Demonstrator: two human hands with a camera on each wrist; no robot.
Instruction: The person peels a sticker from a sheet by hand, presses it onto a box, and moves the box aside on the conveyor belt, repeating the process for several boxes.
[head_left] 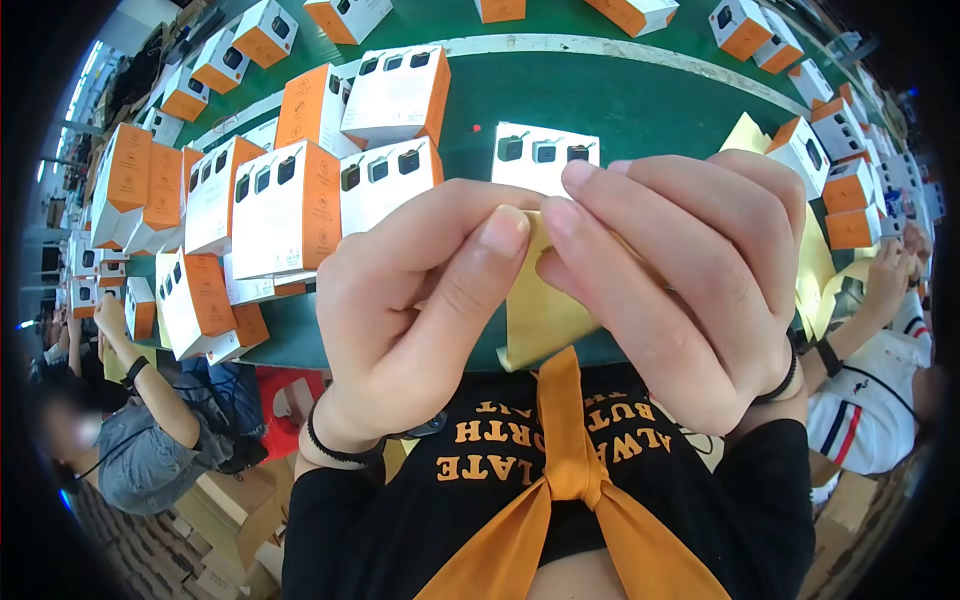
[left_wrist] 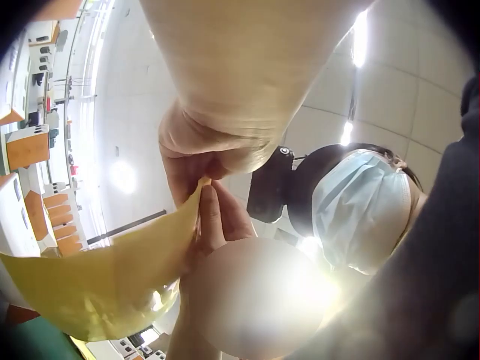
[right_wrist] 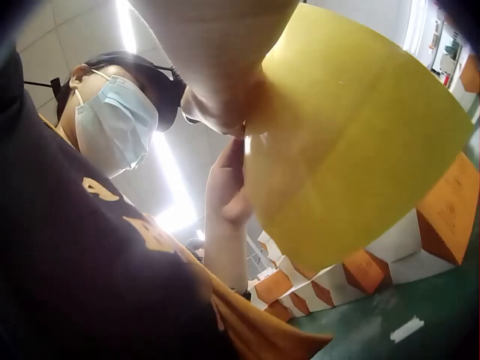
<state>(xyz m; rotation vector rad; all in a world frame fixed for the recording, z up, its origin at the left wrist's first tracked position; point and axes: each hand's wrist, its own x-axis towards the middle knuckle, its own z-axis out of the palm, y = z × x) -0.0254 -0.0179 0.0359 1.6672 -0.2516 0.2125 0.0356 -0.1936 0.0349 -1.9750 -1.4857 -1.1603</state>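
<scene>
A thin yellow sheet (head_left: 540,320), film-like with a glossy side, hangs between both hands in front of the person's chest. My left hand (head_left: 420,290) pinches its upper edge between thumb and forefinger. Close beside it, my right hand (head_left: 690,270) grips the same edge with thumb and fingertips. In the right wrist view the sheet (right_wrist: 360,142) spreads out broad and flat; in the left wrist view the sheet (left_wrist: 105,277) bows downward from the fingers. Just beyond the fingertips lies a white box (head_left: 545,145) printed with small dark devices, partly covered by the right hand.
Stacked white-and-orange boxes (head_left: 285,205) crowd the left of the green table (head_left: 600,95). More boxes (head_left: 850,180) stand at the right, beside further yellow sheets (head_left: 815,270). One person (head_left: 160,440) sits at the left, another (head_left: 865,400) at the right.
</scene>
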